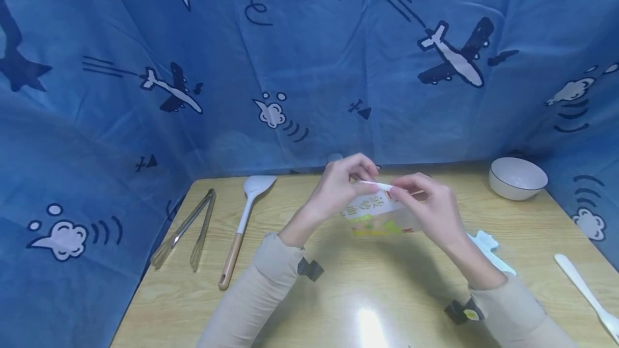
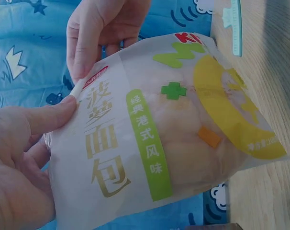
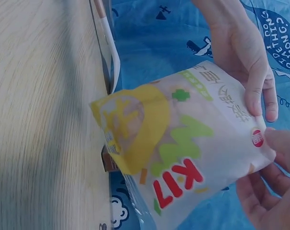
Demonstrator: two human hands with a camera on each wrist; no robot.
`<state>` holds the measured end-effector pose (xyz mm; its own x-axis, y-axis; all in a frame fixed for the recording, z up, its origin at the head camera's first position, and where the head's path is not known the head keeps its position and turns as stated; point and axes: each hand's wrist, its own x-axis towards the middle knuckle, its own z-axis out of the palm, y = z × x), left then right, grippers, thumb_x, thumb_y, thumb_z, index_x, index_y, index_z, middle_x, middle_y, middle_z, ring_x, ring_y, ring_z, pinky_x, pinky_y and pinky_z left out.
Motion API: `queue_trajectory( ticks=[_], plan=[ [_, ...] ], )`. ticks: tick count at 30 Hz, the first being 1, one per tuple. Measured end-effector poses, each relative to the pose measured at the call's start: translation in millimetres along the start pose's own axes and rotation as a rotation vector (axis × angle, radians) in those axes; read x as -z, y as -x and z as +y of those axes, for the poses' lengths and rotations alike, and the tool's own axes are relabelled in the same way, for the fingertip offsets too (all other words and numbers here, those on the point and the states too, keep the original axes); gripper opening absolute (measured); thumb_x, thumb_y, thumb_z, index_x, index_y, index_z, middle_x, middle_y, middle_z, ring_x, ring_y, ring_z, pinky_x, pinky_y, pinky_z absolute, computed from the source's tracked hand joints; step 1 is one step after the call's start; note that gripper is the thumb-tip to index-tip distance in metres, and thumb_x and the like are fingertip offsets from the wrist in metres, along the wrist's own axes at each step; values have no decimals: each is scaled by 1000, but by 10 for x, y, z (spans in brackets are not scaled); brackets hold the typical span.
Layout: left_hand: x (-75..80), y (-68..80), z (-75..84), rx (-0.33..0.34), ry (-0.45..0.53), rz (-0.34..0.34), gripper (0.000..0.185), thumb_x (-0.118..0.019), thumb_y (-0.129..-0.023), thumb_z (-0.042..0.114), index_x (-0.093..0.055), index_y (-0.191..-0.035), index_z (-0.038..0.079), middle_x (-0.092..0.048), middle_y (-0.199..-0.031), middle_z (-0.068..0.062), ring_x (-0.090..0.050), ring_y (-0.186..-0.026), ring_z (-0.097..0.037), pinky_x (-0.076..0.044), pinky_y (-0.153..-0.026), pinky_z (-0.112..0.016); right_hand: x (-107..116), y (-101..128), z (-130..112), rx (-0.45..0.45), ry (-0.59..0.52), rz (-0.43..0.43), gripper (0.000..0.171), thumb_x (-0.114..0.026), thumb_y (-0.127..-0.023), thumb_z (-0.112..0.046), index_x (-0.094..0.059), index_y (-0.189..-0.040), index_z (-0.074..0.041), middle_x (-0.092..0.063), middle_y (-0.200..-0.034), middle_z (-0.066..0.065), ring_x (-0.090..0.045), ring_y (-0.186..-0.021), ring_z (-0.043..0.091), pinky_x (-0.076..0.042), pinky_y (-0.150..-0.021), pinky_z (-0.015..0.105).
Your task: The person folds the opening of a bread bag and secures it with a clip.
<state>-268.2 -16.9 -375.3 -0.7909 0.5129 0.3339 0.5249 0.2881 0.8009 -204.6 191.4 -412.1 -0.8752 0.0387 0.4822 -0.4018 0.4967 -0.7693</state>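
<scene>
Left hand (image 1: 338,187) and right hand (image 1: 425,203) are each pinching the bread packet (image 1: 374,214) by its top seam, keeping it hanging above the desk (image 1: 338,294).

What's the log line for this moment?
left hand: pinches bag top | right hand: pinches bag top | bag: held above table, sealed

glossy plastic bread bag (image 2: 173,139); smooth pale wood table (image 1: 338,305).
</scene>
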Motion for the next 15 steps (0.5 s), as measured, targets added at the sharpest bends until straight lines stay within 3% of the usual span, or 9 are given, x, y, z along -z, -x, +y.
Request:
queue_trajectory(
  ticks=[2, 10, 15],
  plan=[
    [11, 3, -7, 0, -6, 1, 22, -82, -88, 3, -71, -105, 8, -78, -90, -8, -68, -81, -10, -52, -81, -23, -4, -7, 0, 17, 33, 3, 11, -80, -94, -14, -80, -104, -8, -80, -97, 12, -71, -74, -6, -59, -63, 16],
    [43, 16, -6, 10, -24, 5, 22, -82, -89, 5, -74, -109, 8, -80, -94, -6, -71, -87, -12, -55, -85, -29, -21, 10, -45, -73, -40, -24, 13, -78, -96, -16, -78, -104, -7, -77, -99, 16, -73, -67, 5, -59, -47, 32],
    [48, 27, -12, -3, -45, 33, 26, -83, -88, 7, -76, -113, 10, -82, -99, -6, -72, -86, -11, -59, -82, -31, -43, 24, -83, -115, -78, -18, 14, -77, -97, -16, -77, -106, -5, -76, -97, 20, -71, -59, 5, -54, -39, 37]
  ],
)
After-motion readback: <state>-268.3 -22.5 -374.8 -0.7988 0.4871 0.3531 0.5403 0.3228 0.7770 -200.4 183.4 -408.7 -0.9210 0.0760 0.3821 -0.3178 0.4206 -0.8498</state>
